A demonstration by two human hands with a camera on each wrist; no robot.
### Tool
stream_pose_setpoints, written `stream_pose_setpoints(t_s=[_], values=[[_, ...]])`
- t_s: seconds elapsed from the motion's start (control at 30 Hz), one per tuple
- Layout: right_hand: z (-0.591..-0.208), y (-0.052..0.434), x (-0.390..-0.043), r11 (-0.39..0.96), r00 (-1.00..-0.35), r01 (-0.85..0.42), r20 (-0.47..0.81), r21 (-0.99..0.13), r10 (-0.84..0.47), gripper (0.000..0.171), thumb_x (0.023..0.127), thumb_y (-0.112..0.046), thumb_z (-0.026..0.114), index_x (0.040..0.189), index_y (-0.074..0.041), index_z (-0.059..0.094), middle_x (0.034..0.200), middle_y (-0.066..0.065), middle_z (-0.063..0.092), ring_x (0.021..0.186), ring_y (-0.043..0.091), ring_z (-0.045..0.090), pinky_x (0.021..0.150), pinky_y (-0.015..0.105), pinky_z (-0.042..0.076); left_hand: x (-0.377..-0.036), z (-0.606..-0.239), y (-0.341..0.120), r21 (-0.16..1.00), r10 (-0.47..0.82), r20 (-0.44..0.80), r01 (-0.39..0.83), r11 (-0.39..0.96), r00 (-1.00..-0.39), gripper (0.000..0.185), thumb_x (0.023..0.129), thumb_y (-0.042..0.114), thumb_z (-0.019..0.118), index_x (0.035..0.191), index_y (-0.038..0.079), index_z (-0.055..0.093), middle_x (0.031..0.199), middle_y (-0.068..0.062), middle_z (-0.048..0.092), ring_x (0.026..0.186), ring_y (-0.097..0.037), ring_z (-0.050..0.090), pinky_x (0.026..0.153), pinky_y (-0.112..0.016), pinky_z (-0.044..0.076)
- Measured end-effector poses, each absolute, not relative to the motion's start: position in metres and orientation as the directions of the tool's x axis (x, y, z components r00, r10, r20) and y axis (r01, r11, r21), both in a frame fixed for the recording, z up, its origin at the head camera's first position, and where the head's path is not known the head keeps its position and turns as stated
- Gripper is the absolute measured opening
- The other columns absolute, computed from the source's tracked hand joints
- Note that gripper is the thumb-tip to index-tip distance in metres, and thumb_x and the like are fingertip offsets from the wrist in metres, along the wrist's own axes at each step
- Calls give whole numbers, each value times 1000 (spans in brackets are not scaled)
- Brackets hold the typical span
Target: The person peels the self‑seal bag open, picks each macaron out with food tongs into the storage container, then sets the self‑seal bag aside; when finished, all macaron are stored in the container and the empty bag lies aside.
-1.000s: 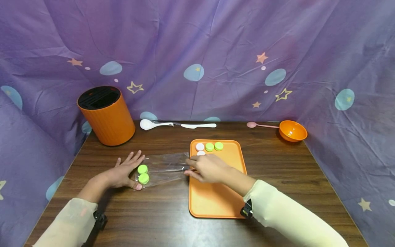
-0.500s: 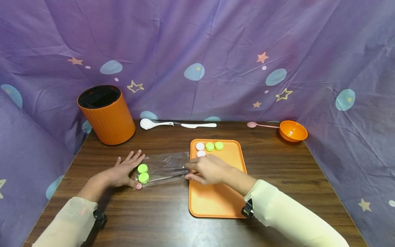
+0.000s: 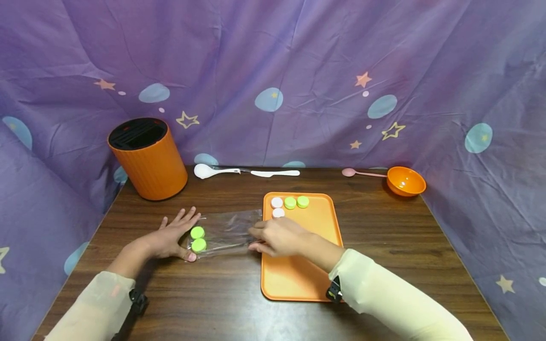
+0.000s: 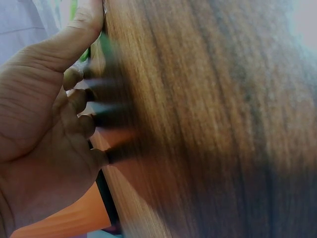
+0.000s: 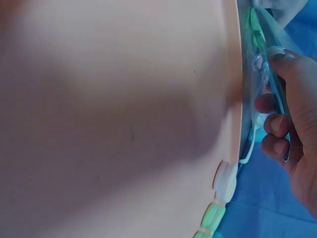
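A clear plastic bag (image 3: 226,229) lies on the wooden table (image 3: 213,293) with two green caps (image 3: 198,238) inside its left end. My left hand (image 3: 170,237) lies flat with straight fingers against that end, the thumb beside the caps. My right hand (image 3: 273,237) pinches the bag's right end at the left rim of the orange tray (image 3: 298,274). At the tray's far end sit two white caps (image 3: 277,207) and two green caps (image 3: 296,202). In the right wrist view, curled fingers (image 5: 277,139) hold the bag (image 5: 270,39) beside the tray (image 5: 124,124).
An orange cylindrical holder (image 3: 147,158) stands at the back left. A white spoon (image 3: 213,171) and a white knife (image 3: 275,173) lie along the back edge. A pink spoon (image 3: 362,173) and an orange bowl (image 3: 405,181) sit at the back right. Purple cloth surrounds the table.
My right hand has slid a little to the left with the bag's end, bunching the bag shorter. The left hand and the caps have stayed in place.
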State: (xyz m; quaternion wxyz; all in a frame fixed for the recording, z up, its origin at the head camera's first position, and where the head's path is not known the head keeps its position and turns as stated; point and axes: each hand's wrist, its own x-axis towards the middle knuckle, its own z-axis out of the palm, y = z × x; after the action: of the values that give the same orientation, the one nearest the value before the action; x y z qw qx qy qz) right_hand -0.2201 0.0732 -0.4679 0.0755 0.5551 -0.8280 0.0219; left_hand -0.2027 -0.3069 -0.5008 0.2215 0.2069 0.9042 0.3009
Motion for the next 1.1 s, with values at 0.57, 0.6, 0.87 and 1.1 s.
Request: stream_pose_setpoints(t_s=[0.57, 0.6, 0.87, 1.1], values=[[-464, 99, -221, 389, -373, -921, 242, 20, -896, 32, 107, -39, 73, 119, -11, 81, 101, -4, 81, 76, 7, 73, 65, 28, 63, -205, -502, -304, 593, 465, -310, 214, 776, -829, 138, 76, 66, 89, 178, 10, 15, 186, -22, -7, 170, -53, -14, 125, -85, -15], [-463, 101, -221, 388, -373, -921, 244, 18, -895, 30, 107, -39, 73, 117, -11, 81, 99, -5, 80, 74, 5, 70, 64, 28, 62, -207, -508, -308, 587, 465, -304, 221, 779, -832, 141, 74, 71, 88, 179, 12, 15, 186, -21, -7, 170, -52, -14, 125, -85, -15], [-457, 118, -221, 421, -415, -907, 235, -27, -879, 28, 107, -36, 73, 119, -12, 81, 99, -2, 80, 72, 7, 68, 62, 31, 60, -211, -517, -312, 590, 470, -287, 233, 773, -835, 144, 70, 77, 87, 179, 15, 17, 187, -19, -6, 171, -51, -14, 124, -86, -15], [-450, 140, -219, 468, -459, -883, 251, -27, -852, 34, 105, -34, 76, 125, -8, 80, 103, 0, 82, 75, 10, 72, 66, 36, 63, -210, -516, -311, 587, 471, -298, 230, 776, -830, 140, 75, 71, 88, 179, 15, 14, 187, -18, -8, 171, -49, -15, 125, -84, -15]])
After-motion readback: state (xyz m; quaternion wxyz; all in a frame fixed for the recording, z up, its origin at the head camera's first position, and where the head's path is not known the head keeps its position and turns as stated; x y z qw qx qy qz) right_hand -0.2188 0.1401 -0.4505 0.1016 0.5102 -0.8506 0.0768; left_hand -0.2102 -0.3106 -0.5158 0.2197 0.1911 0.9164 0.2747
